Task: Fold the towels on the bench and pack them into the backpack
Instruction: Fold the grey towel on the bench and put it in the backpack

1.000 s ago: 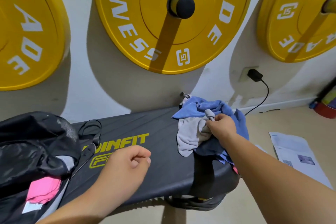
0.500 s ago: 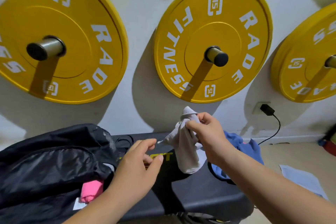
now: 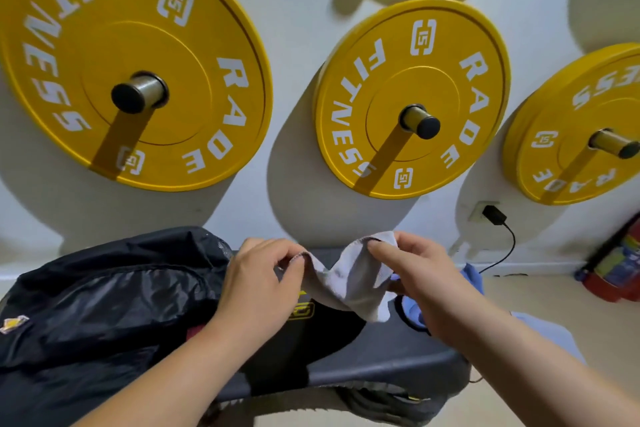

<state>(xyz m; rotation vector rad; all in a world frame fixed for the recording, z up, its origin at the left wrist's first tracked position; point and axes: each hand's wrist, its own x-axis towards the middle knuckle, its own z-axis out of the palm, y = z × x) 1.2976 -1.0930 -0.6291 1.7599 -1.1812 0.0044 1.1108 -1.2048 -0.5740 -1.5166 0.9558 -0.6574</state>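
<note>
A small grey towel (image 3: 349, 284) hangs slack in the air above the black bench (image 3: 391, 354). My left hand (image 3: 258, 282) pinches its left corner and my right hand (image 3: 417, 270) pinches its right corner. The black backpack (image 3: 100, 302) lies on the bench's left end, with a bit of pink showing inside behind my left forearm. A blue towel (image 3: 471, 279) lies on the bench behind my right hand, mostly hidden by it.
Three yellow weight plates (image 3: 412, 100) hang on pegs on the white wall behind the bench. A black charger (image 3: 493, 215) sits in a wall socket with its cable trailing down. A red extinguisher (image 3: 616, 270) stands at the right; paper (image 3: 547, 329) lies on the floor.
My right hand lifted the grey towel off the blue one and brought it leftward. My left hand rose from the bench and took hold of the other corner, spreading the towel.
</note>
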